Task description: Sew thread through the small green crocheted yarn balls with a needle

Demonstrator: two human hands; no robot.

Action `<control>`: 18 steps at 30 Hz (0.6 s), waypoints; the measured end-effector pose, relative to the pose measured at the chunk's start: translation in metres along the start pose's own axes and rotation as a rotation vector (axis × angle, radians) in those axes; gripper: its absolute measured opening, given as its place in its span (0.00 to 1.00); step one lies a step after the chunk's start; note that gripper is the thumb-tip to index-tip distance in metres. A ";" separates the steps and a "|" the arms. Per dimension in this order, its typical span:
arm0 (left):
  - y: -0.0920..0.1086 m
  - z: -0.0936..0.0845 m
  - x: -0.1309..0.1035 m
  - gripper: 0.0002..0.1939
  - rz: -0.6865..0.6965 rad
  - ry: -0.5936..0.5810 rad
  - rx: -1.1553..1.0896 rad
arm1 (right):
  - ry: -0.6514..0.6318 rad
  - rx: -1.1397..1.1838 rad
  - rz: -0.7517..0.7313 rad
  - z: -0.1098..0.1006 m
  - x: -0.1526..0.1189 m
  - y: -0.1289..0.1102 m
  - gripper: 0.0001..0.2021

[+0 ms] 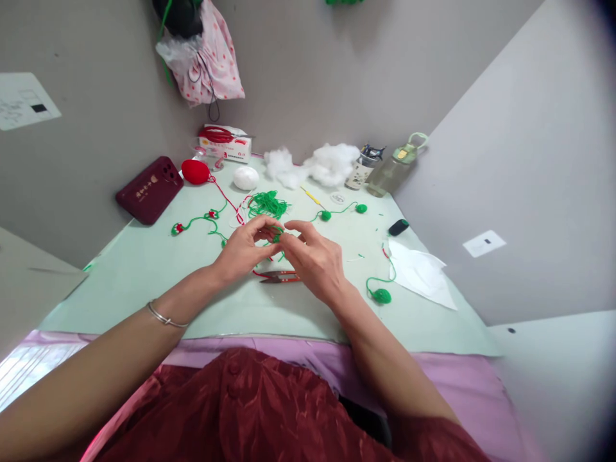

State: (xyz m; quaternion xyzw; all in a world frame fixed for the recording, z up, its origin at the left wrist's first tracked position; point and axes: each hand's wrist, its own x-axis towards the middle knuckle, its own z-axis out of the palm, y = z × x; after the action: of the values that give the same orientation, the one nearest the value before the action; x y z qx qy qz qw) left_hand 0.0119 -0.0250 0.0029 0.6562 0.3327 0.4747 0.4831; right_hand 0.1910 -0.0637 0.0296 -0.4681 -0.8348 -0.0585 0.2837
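Note:
My left hand (248,247) and my right hand (315,256) meet over the middle of the table, fingertips pinched together. Between them is a small piece of green yarn work (276,237), mostly covered by the fingers. Red and orange thread snips (279,277) lie on the table just under my right hand. Right behind the hands sits a loose heap of green yarn (268,204). Left of my left hand, a green cord (195,219) carries small red, white and green crocheted pieces.
At the back stand a red yarn ball (195,172), a white ball (246,178), white stuffing (332,163), a pen cup (362,168) and a bottle (395,167). A yellow crochet hook (310,196), green leaves (382,296) and white paper (418,273) lie rightward; a maroon phone (151,190) lies left.

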 end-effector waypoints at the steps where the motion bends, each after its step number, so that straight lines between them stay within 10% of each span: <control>1: -0.001 0.000 0.000 0.16 0.011 0.003 0.010 | 0.047 0.059 0.011 -0.001 0.000 -0.001 0.09; 6: -0.004 -0.003 0.002 0.16 0.034 0.041 0.066 | 0.117 0.568 0.089 -0.010 0.000 -0.014 0.06; 11: -0.005 -0.006 0.004 0.18 0.013 0.152 0.057 | -0.172 1.229 0.264 -0.029 -0.001 -0.016 0.08; 18: 0.000 -0.005 0.002 0.14 0.064 0.140 0.084 | -0.114 1.336 0.281 -0.032 0.004 0.003 0.07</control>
State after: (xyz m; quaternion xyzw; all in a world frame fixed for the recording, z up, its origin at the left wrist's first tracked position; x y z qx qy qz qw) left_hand 0.0077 -0.0213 0.0039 0.6515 0.3642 0.5201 0.4152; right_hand 0.2057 -0.0707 0.0574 -0.2988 -0.6370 0.5313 0.4720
